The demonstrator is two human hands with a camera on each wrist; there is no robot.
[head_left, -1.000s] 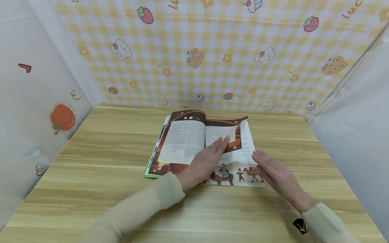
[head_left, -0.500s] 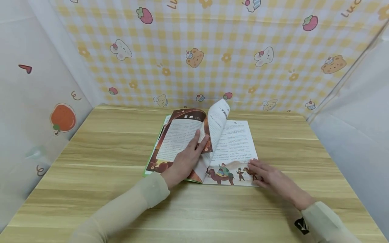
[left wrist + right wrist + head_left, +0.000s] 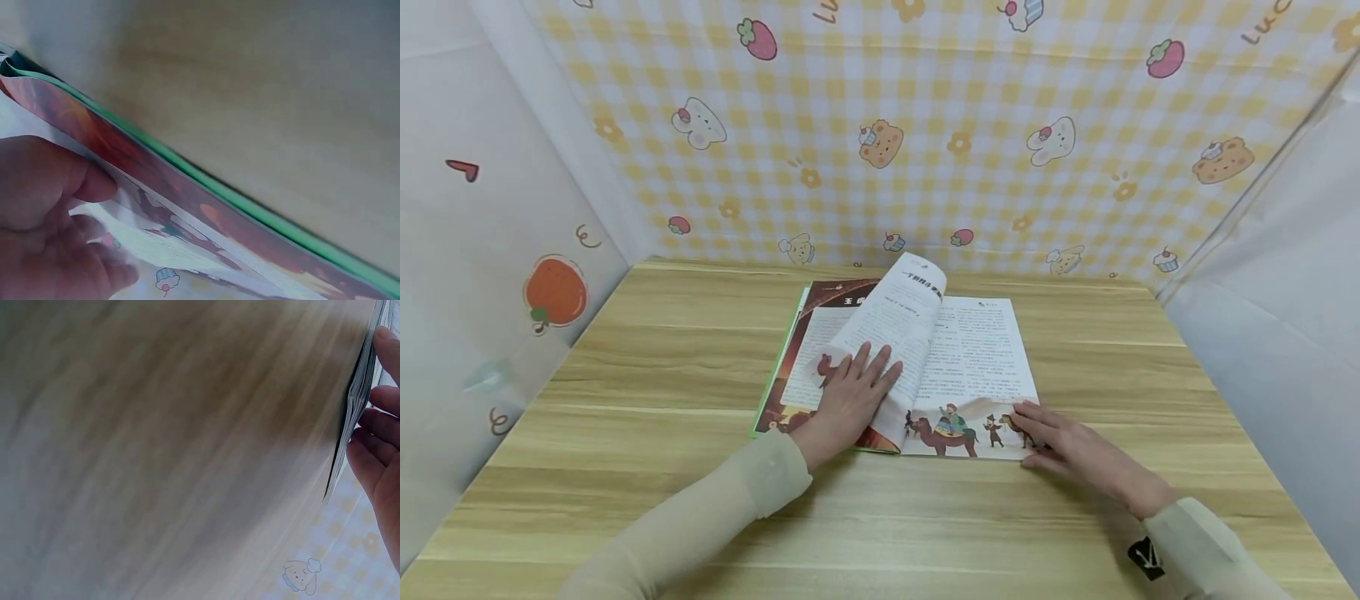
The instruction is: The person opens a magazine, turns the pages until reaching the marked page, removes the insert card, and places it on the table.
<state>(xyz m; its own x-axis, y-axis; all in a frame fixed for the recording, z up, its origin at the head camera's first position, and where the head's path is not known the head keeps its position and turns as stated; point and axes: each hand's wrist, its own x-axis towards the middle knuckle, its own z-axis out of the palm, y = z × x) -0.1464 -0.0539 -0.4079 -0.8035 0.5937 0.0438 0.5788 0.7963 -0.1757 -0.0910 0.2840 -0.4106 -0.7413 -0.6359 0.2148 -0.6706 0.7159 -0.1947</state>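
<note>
A magazine lies spread on the wooden table, its green cover edge showing along the left side. One white page is bent over to the left, its top curled up and partly covering a brown-bordered page. My left hand rests with spread fingers on the turned page; the left wrist view shows the brown page and green cover edge beside it. My right hand touches the lower right corner, fingers over the camel picture. In the right wrist view its fingers lie along the page edges.
The wooden table extends around the magazine. A yellow checked cloth with cartoon prints hangs behind its far edge, and pale sheets stand at both sides.
My left hand has swept left, carrying the white page over onto the left side. My right hand has moved slightly down to the corner and stays there.
</note>
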